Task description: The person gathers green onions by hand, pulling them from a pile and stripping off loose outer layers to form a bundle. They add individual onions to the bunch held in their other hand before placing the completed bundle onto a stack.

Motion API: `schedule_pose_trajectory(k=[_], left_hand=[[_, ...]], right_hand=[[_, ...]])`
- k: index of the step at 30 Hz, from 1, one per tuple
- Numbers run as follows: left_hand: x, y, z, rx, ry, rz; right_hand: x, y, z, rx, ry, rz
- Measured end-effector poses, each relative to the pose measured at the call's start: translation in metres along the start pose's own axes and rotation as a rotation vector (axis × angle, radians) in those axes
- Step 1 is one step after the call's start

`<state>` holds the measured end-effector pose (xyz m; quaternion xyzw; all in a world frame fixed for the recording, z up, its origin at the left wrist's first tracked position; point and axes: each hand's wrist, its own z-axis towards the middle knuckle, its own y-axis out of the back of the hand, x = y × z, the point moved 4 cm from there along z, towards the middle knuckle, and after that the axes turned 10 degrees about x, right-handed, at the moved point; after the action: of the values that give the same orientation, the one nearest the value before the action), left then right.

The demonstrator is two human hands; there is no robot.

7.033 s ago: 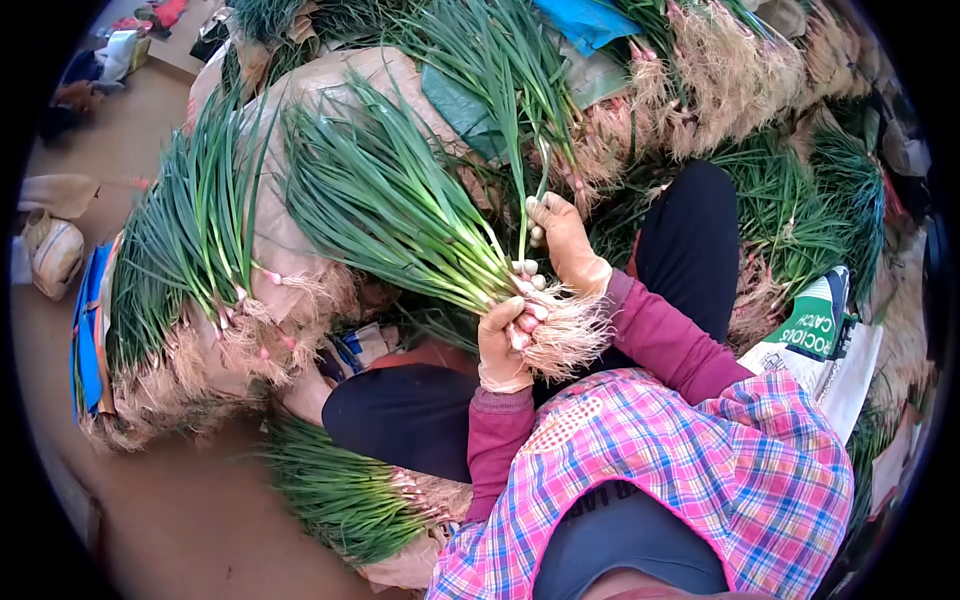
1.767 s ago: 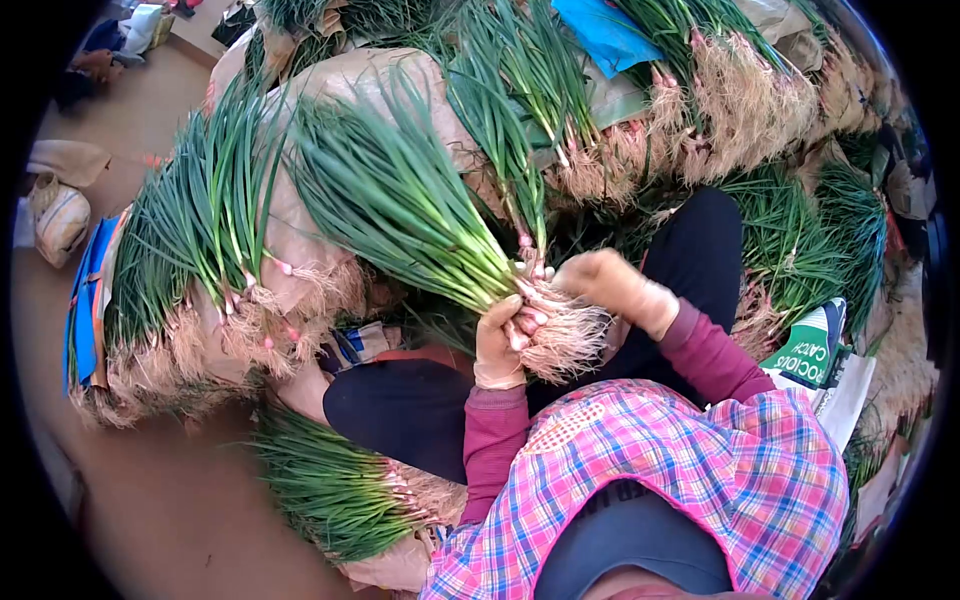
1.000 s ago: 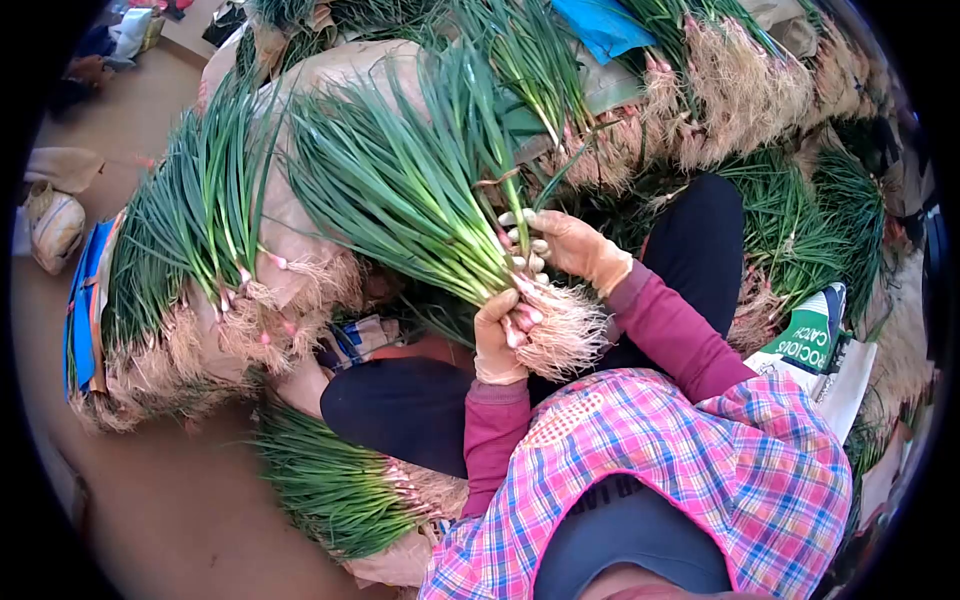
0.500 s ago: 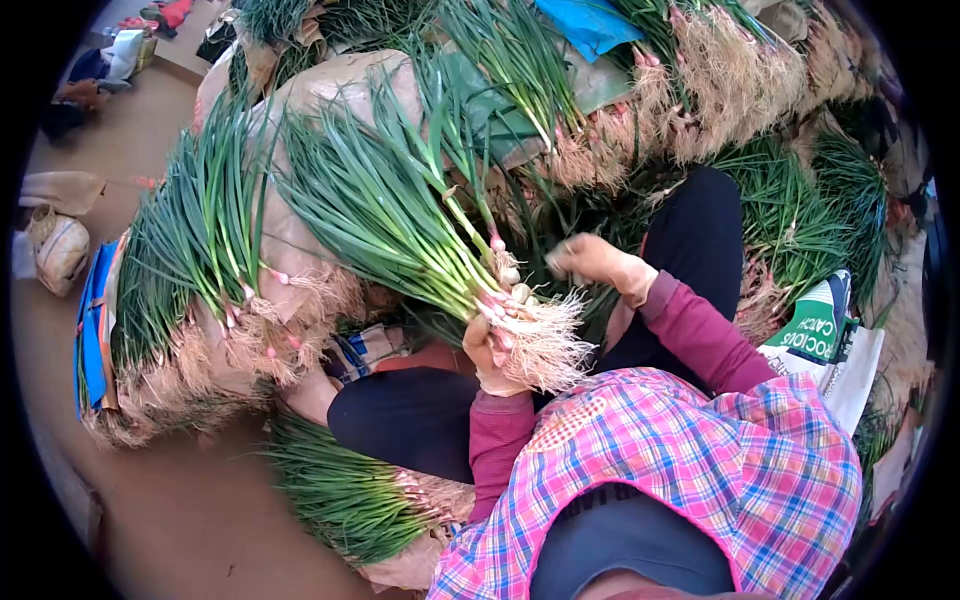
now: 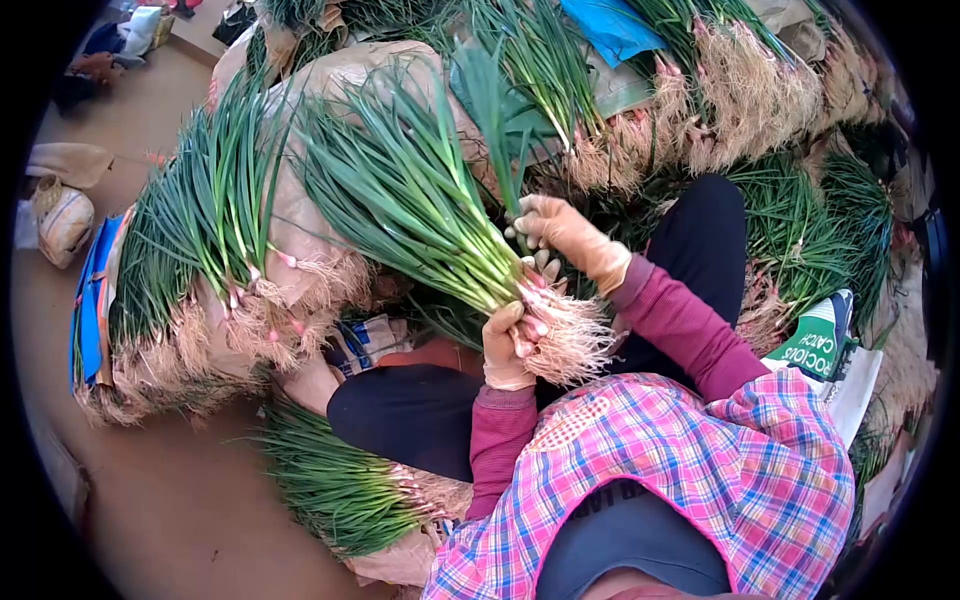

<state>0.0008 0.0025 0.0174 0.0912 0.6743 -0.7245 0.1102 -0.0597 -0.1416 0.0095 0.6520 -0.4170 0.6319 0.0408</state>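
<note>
My gloved left hand (image 5: 508, 345) is closed around the lower stems of a thick bunch of green garlic (image 5: 430, 215). The leaves fan out to the upper left, and the pinkish bulbs and pale roots (image 5: 570, 335) point to the lower right. Just above the bulbs, my gloved right hand (image 5: 572, 235) pinches a few green garlic leaves (image 5: 492, 110) that stand almost upright beside the bunch. The lower ends of those leaves are hidden behind my fingers.
More green garlic (image 5: 215, 200) lies over a sacking-covered mound (image 5: 315, 215) on the left. Several bunches (image 5: 740, 90) line the far side, near a blue sheet (image 5: 612, 30). Another bunch (image 5: 345, 480) lies by my knee. A printed green-and-white bag (image 5: 815, 340) sits to my right.
My right hand was blurred and apart from the bunch; now it is against it, gripping upright leaves. The left hand keeps its hold, and the bunch has shifted slightly right.
</note>
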Motion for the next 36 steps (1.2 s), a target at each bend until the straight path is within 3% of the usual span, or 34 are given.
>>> schedule_pose_trajectory(k=[1,5,7,8,9,11,12,13,14,15,17,18,19,21,24,27,28,32,36], left_hand=[[-0.003,0.022,-0.007,-0.079,0.063,0.069],[-0.007,0.041,-0.009,-0.101,-0.021,0.183],[-0.006,0.074,-0.015,0.417,0.225,-0.277],[-0.005,0.080,-0.015,0.355,0.241,-0.342],[-0.001,0.016,-0.009,-0.166,-0.012,0.025],[-0.001,-0.002,-0.006,-0.089,0.000,-0.037],[0.001,0.004,-0.004,0.040,0.056,-0.151],[0.000,-0.017,-0.003,0.027,-0.007,-0.150],[-0.001,-0.015,-0.003,0.028,-0.050,-0.111],[-0.004,-0.011,-0.005,0.030,-0.085,-0.070],[-0.007,-0.002,-0.009,0.057,-0.088,-0.087],[-0.008,-0.006,-0.008,0.097,-0.067,-0.135],[-0.006,-0.009,-0.009,0.125,-0.043,-0.187],[-0.004,-0.002,-0.010,0.082,-0.069,-0.184],[-0.004,0.000,-0.011,0.080,-0.046,-0.146],[-0.006,0.002,-0.012,-0.028,-0.098,0.024],[-0.006,0.003,-0.014,-0.083,-0.102,0.061],[0.001,0.018,-0.018,-0.088,-0.010,-0.097],[0.001,0.024,-0.017,-0.052,-0.020,-0.063]], right_hand=[[-0.001,-0.004,-0.006,-0.076,-0.010,-0.014],[-0.027,-0.007,0.002,-0.250,0.064,-0.070],[-0.022,-0.018,-0.014,-0.293,-0.040,0.046],[-0.031,-0.013,-0.012,-0.238,-0.024,0.219],[-0.042,-0.008,-0.010,-0.183,-0.011,0.395],[-0.056,0.013,0.005,-0.238,-0.032,0.799],[-0.065,0.034,0.020,-0.185,0.041,0.922],[-0.068,0.050,0.026,-0.125,0.117,1.043],[-0.062,0.054,0.020,-0.181,0.037,0.917],[-0.065,0.053,0.012,-0.016,0.028,0.324],[-0.089,0.061,-0.010,0.111,-0.571,-0.697],[-0.067,0.048,-0.022,0.053,-0.453,-1.127],[-0.074,0.052,-0.011,-0.037,-0.162,-1.025],[-0.021,0.017,-0.003,0.011,-0.115,-0.275],[0.002,-0.011,0.033,0.160,0.048,0.219],[0.000,-0.019,0.038,0.063,0.117,0.113],[-0.005,-0.019,0.034,-0.056,0.144,0.089],[-0.029,-0.011,0.021,-0.368,0.104,0.330],[-0.026,-0.012,0.022,-0.360,0.158,0.272]])
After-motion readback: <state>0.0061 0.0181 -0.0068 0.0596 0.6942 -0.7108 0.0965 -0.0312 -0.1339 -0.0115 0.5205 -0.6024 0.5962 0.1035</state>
